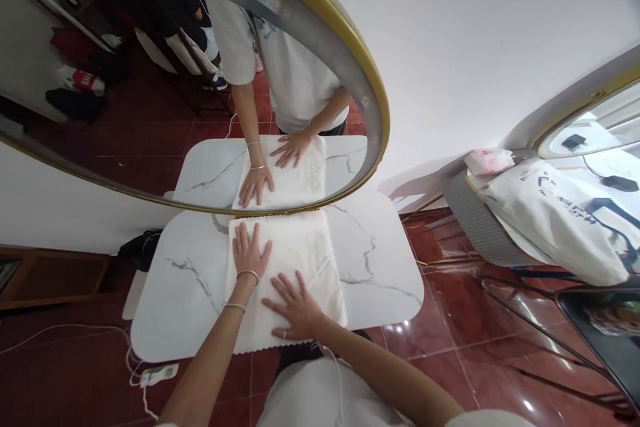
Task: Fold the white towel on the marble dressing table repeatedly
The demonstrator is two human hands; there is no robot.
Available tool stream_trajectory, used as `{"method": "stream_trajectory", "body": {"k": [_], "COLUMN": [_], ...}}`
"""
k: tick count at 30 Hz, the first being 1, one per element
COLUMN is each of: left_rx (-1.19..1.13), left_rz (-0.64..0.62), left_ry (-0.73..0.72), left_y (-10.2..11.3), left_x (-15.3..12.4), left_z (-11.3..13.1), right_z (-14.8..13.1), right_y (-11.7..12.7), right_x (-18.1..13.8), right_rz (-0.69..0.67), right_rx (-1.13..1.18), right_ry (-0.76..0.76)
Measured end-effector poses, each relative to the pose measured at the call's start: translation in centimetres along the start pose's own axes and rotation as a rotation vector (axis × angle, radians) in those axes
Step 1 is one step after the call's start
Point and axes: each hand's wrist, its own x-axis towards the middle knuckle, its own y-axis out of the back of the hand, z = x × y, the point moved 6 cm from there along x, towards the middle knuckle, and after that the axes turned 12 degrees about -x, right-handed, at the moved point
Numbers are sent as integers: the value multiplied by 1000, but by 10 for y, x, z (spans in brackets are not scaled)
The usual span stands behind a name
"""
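A white cloth [300, 247] with scalloped edges lies flat on a white marble-patterned table [385, 247]. My left hand [249, 250] presses on its far left part, palm down with fingers spread. Nearer to me, my right hand [295, 310] rests flat on the cloth's front middle, fingers also spread. Neither hand grips anything. Faint creases run through the cloth on the right side, and its near edge lies along the table's front edge. Bracelets circle my left wrist, and a ring is on a right finger.
A gold-rimmed mirror [377, 100] leans over the table's back, reflecting my hands and cloth. At right are a second table with a ribbed side [480, 223], a white printed bag [560, 213], a tissue pack [489, 161] and a black chair [600, 320]. A power strip [160, 373] lies lower left.
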Motion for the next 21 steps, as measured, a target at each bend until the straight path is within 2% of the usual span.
{"method": "stream_trajectory", "body": {"k": [3,7,10,12,14,16,21], "left_rx": [-21,-94,-134,-151,-164,-171,-147], "left_rz": [-97,-394,-400,-366,-358,-369,-391], "left_ry": [-152,-519,-605,-592,-588,-603,-615], "left_y": [-11,-55,-73,-76,-74,-69,-42], "left_x": [9,11,12,13,12,10,11], "left_z": [12,75,116,128,130,121,67], "right_z": [-4,14,39,57,68,65,14], "right_y": [-5,-13,-13,-9,-5,-6,-26], "right_x": [6,-15,-42,-58,-68,-67,-23], "right_rz": [4,31,46,72,107,125,60], "right_rx": [29,16,-52,-112,-169,-201,-142], "right_ry": [-18,-80,-166,-277,-384,-417,-264]}}
